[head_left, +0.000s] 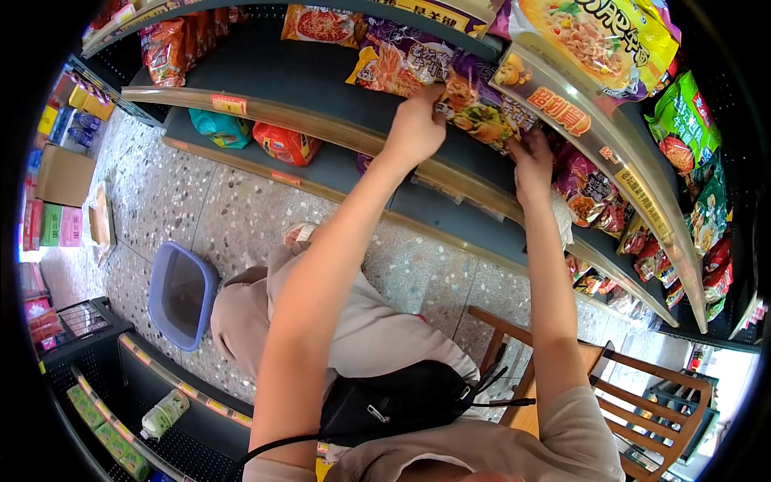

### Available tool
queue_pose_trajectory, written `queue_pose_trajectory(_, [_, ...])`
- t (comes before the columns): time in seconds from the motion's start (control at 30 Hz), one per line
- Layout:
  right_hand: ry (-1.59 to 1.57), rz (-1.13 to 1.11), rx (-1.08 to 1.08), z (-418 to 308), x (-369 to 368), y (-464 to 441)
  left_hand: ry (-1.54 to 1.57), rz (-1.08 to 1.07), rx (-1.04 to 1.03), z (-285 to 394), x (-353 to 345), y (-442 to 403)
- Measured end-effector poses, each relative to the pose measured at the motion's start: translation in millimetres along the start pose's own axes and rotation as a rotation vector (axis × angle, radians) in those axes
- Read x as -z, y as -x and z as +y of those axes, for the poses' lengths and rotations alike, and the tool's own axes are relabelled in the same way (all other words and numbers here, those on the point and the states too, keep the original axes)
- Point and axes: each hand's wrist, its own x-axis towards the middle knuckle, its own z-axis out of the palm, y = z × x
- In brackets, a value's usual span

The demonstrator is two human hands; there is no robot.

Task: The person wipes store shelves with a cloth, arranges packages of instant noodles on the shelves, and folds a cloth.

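Purple, glossy plastic noodle packet (484, 108) with printed food picture: upper centre-right of frame, at the dark grey metal shelf (273, 68). Hands apart: bare left hand (419, 127) pinched on its left edge; bare right hand (532, 166) at its lower right corner, grip unclear. Step judged: positioning the packet. Next move likely calls for squaring both ends.

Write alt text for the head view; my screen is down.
The left hand and right hand are both on a purple instant-noodle packet at a shop shelf. More noodle packets sit nearby; a lavender bin stands on the speckled floor, with a wooden chair at lower right.
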Motion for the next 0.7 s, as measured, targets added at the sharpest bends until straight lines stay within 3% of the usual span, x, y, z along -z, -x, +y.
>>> queue_pose_trajectory(0.37, [0.083, 0.084, 0.036, 23.8, 27.8, -12.9, 0.028, -0.134, 0.036, -10.4, -38.2, -8.8])
queue_pose_trajectory(0.7, [0.359, 0.160, 0.004, 27.5, 22.4, -18.0, 0.017, -0.210, 0.069, -24.4, -45.9, -20.3])
